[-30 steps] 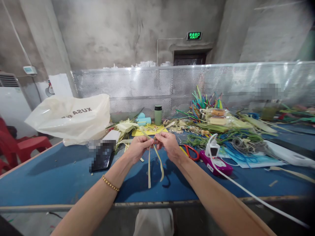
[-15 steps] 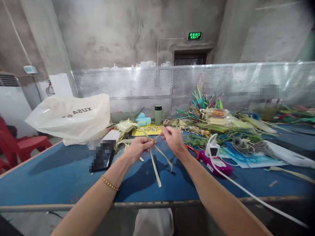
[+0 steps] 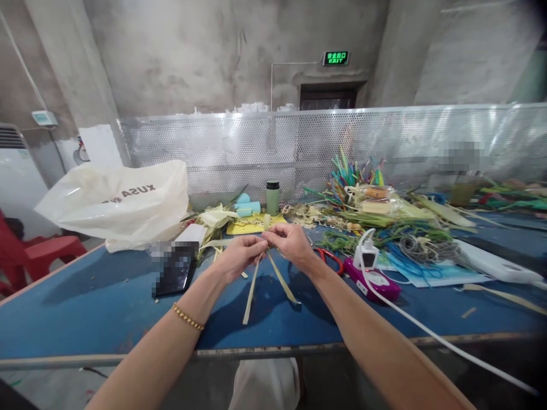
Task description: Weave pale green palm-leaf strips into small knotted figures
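Note:
Pale green-yellow leaf strips are pinched between my two hands above the blue table. My left hand closes on them with thumb and forefinger, and a gold bead bracelet circles that wrist. Fingertips of my right hand grip the strips at almost the same spot, close beside the left fingers. Two strip ends hang down and spread apart below the hands, while a short piece stands up above them. The crossing of the strips is hidden by my fingers.
Left of my hands lie a dark phone and a white plastic bag. A green bottle stands behind them. To the right are red-handled scissors, a purple power strip with a white cable, and tangled cords.
My right hand has moved in toward my left hand, so their fingertips now meet. The hanging strips have swung left, and a short end now points upward.

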Available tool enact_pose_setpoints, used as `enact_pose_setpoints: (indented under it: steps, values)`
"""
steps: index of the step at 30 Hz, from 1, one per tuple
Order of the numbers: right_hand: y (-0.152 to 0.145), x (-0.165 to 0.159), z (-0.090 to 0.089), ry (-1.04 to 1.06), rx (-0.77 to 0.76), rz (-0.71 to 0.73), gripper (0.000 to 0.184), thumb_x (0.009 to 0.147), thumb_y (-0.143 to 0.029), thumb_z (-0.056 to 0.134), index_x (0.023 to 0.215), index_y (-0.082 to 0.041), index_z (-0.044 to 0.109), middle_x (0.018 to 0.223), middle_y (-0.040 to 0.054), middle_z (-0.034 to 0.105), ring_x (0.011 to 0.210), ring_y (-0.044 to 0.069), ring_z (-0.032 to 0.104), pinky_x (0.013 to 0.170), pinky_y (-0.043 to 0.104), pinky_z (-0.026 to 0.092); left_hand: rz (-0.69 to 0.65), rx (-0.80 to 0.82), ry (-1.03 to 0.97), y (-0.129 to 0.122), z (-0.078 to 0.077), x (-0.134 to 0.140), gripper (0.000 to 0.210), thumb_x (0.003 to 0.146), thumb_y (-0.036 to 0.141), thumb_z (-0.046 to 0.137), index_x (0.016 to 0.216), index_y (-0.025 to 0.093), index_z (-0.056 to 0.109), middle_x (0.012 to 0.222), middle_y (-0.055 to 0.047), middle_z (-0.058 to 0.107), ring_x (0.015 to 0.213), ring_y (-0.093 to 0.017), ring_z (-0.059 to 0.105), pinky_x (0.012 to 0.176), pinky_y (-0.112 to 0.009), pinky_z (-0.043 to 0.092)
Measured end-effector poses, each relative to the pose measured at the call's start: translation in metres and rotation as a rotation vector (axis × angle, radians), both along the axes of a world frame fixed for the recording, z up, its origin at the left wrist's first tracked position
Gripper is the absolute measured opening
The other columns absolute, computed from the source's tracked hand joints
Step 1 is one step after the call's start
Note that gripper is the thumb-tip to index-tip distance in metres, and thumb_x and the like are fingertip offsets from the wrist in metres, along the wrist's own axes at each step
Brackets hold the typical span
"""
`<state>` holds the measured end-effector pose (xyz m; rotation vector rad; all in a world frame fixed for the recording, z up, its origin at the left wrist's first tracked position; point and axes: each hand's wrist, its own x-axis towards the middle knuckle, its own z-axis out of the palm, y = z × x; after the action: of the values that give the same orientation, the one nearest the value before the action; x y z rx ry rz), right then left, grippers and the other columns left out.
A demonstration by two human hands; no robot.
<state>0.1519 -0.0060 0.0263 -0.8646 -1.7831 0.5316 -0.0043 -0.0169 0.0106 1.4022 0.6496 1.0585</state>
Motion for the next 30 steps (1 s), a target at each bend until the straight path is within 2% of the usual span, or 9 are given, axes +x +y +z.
enact_pose_setpoints:
  steps: [5, 8, 15, 21, 30]
  values:
    - [-0.001, -0.004, -0.002, -0.01, 0.068, -0.037, 0.019, 0.075, -0.027, 0.06, 0.061, -0.014, 0.059, 0.058, -0.0013, 0.052, 0.057, 0.01, 0.043, 0.055, 0.023, 0.034, 0.134, 0.018, 0.011, 0.004, -0.005, 0.003, 0.027, 0.06, 0.032, 0.078, 0.06, 0.012, 0.061, 0.052, 0.002, 0.053, 0.046, -0.006, 0.039, 0.049, -0.023, 0.025]
    - [0.001, -0.005, -0.003, -0.006, 0.086, -0.058, 0.021, 0.073, -0.026, 0.061, 0.056, -0.015, 0.055, 0.057, -0.0016, 0.05, 0.058, 0.011, 0.043, 0.057, 0.024, 0.034, 0.106, 0.015, 0.019, 0.004, -0.007, 0.003, 0.024, 0.059, 0.029, 0.078, 0.059, 0.012, 0.062, 0.054, 0.001, 0.055, 0.048, -0.006, 0.042, 0.051, -0.023, 0.028]
    - [0.002, -0.008, -0.009, 0.122, -0.058, -0.068, 0.021, 0.069, -0.029, 0.062, 0.055, -0.015, 0.052, 0.056, -0.0028, 0.047, 0.056, 0.01, 0.04, 0.054, 0.024, 0.033, 0.051, -0.029, 0.02, 0.004, -0.009, 0.002, 0.02, 0.062, 0.027, 0.077, 0.06, 0.013, 0.063, 0.053, -0.001, 0.056, 0.053, -0.009, 0.048, 0.054, -0.024, 0.032]
    - [0.0, -0.009, -0.01, 0.181, -0.096, -0.045, 0.022, 0.068, -0.031, 0.063, 0.057, -0.016, 0.052, 0.056, -0.0031, 0.047, 0.055, 0.01, 0.04, 0.054, 0.024, 0.033, -0.046, -0.102, -0.061, 0.002, -0.007, 0.002, 0.02, 0.059, 0.023, 0.08, 0.06, 0.011, 0.064, 0.055, -0.001, 0.058, 0.053, -0.008, 0.049, 0.055, -0.023, 0.032]
    - [0.002, -0.01, -0.012, 0.17, -0.118, -0.057, 0.021, 0.068, -0.031, 0.063, 0.058, -0.015, 0.054, 0.056, -0.0025, 0.05, 0.055, 0.01, 0.042, 0.055, 0.024, 0.035, -0.054, -0.112, -0.059, 0.0, -0.008, 0.003, 0.021, 0.059, 0.024, 0.08, 0.06, 0.011, 0.064, 0.054, -0.001, 0.057, 0.053, -0.008, 0.049, 0.054, -0.022, 0.034]
